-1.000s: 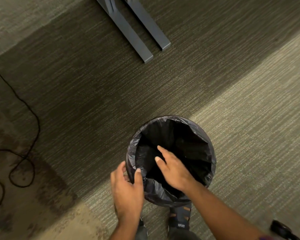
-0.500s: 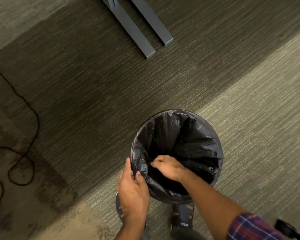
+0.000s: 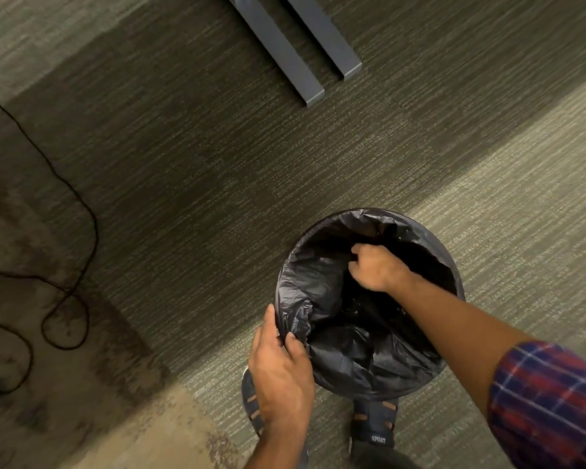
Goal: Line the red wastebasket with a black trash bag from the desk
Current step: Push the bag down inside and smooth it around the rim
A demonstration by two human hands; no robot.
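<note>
The black trash bag (image 3: 318,282) lies inside the round wastebasket on the carpet, its edge folded over the rim all the way round, so the red wall is hidden. My left hand (image 3: 279,374) pinches the bag's edge at the near left rim, thumb inside. Deep inside the basket, my right hand (image 3: 374,267) is curled against the bag's far wall, fingers closed on the plastic.
Two grey metal desk feet (image 3: 298,62) lie on the carpet at the top. A black cable (image 3: 82,211) loops over the floor at the left. My sandalled feet (image 3: 374,424) stand right under the basket's near side.
My right hand has gone from the near left of the opening deeper across to the far wall and closed on the plastic. My left hand keeps its hold on the rim.
</note>
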